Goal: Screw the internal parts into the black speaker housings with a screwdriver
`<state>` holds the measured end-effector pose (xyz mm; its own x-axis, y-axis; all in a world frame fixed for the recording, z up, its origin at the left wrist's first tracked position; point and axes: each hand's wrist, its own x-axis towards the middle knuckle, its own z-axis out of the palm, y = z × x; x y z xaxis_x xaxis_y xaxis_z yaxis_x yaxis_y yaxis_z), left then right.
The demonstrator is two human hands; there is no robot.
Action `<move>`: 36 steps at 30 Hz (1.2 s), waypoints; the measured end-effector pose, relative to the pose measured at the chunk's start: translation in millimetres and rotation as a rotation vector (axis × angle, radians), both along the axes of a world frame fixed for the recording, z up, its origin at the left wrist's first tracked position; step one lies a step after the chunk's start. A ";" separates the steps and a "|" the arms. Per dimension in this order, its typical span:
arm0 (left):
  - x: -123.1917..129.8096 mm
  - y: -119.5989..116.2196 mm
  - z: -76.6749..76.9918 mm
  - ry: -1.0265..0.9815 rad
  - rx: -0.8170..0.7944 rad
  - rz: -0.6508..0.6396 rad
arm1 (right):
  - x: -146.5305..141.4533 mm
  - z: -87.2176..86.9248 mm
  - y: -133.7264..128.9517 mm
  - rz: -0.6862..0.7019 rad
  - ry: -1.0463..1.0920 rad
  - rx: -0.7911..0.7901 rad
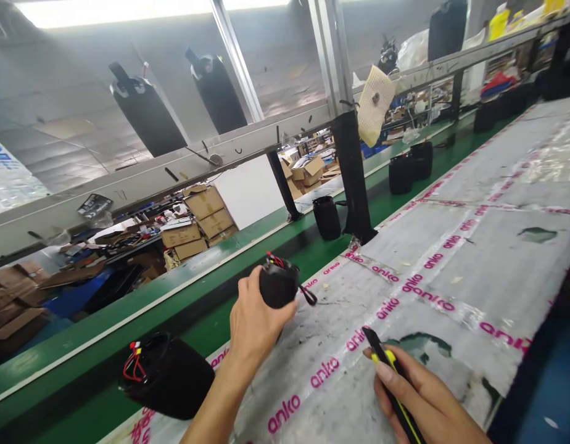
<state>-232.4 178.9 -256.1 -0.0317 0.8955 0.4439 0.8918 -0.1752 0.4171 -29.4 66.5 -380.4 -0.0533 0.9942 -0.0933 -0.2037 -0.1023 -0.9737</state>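
My left hand (252,314) is wrapped round a black cylindrical speaker-like housing (278,285), over the near edge of the green belt. Red wires stick out of its top, and a black strap loop hangs from its right side. In my right hand (414,388) is a black and yellow utility knife (391,376), its tip pointing up and left above the covered tabletop. Left of my forearm, a second black cylinder (174,376) leans at the belt's edge, with red wires and connectors at its open end.
A green conveyor belt (248,240) runs behind the table, carrying more black cylinders (326,217). The tabletop (340,345) has a torn plastic cover with pink "anko" tape. A black-wrapped post (352,179) stands at its back edge, a yellowish pad (375,105) hanging beside it. Cardboard boxes (206,209) lie beyond.
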 end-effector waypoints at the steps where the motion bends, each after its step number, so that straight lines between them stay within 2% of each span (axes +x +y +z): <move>1: 1.5 -19.1 2.3 0.075 -0.044 -0.024 | 0.5 0.9 0.6 -0.005 -0.005 0.017; 4: 5.3 -64.1 -0.7 0.379 -0.193 -0.064 | 0.9 8.4 0.5 0.024 -0.040 0.049; 8: 8.5 -93.9 -18.7 0.590 -0.352 -0.126 | 4.4 29.9 -7.8 0.117 -0.180 0.127; 11: 5.7 -99.6 -27.5 0.652 -0.371 -0.193 | 9.7 45.0 -17.4 0.115 -0.522 0.263; 14: -1.2 -97.6 -29.8 0.674 -0.322 -0.262 | 12.1 48.4 -23.5 0.084 -0.838 0.388; 19: -5.8 -94.7 -34.7 0.664 -0.311 -0.286 | 8.7 38.8 -21.6 0.183 -1.048 0.377; 23: -10.8 -95.0 -35.9 0.587 -0.328 -0.290 | 10.5 35.0 -18.7 0.141 -1.013 0.386; 27: -23.8 -89.9 -21.3 0.364 -0.455 -0.415 | 18.7 35.1 -18.1 0.097 -0.872 0.333; 30: -27.1 -89.4 -11.3 0.240 -0.588 -0.410 | 24.9 36.2 -16.9 0.076 -0.781 0.274; 33: -24.2 -96.2 -13.0 0.174 -0.684 -0.434 | 28.3 37.0 -14.7 0.064 -0.701 0.236; 36: -22.6 -104.7 -20.4 0.264 -0.768 -0.401 | 28.8 36.6 -12.6 0.107 -0.604 0.175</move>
